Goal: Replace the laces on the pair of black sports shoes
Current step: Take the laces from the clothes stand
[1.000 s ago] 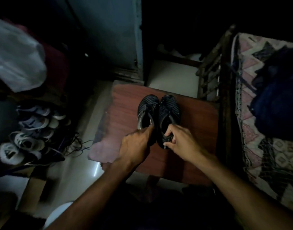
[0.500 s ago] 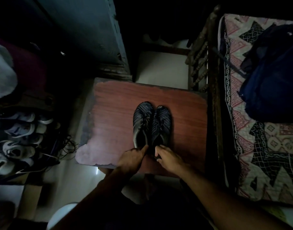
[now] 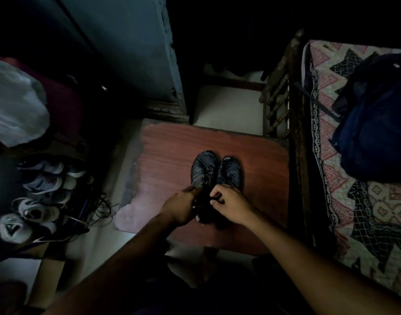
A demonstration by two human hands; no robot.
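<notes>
A pair of black sports shoes sits side by side, touching, toes pointing away from the person, on a reddish-brown wooden surface (image 3: pixel 167 155) whose near-left corner is worn pale. The left shoe (image 3: pixel 203 169) and the right shoe (image 3: pixel 230 171) show only their toe halves; their heel ends are hidden under the hands. The left hand (image 3: pixel 180 208) lies over the rear of the left shoe with its fingers curled toward the gap between the shoes, and its grip seems closed on something dark there, though the dim light keeps me from telling whether that is a lace or the shoe's collar. The right hand (image 3: pixel 231 206) rests over the rear of the right shoe, its fingers (image 3: pixel 214 194) bent and its grip narrow, pinching what looks like a dark lace end or tongue (too dark to tell which). Loose, frayed lace strands (image 3: pixel 207 178) show at the left shoe's throat, just beyond the left hand's fingertips. To the left, on the floor, lies a heap of light-coloured sneakers (image 3: pixel 40 189) with tangled cords beside it. To the right stands a bed with a patterned quilt (image 3: pixel 331 178), and a dark blue bag (image 3: pixel 376 121) lies on it. A pale cloth bundle (image 3: pixel 15 110) sits at the far left.
</notes>
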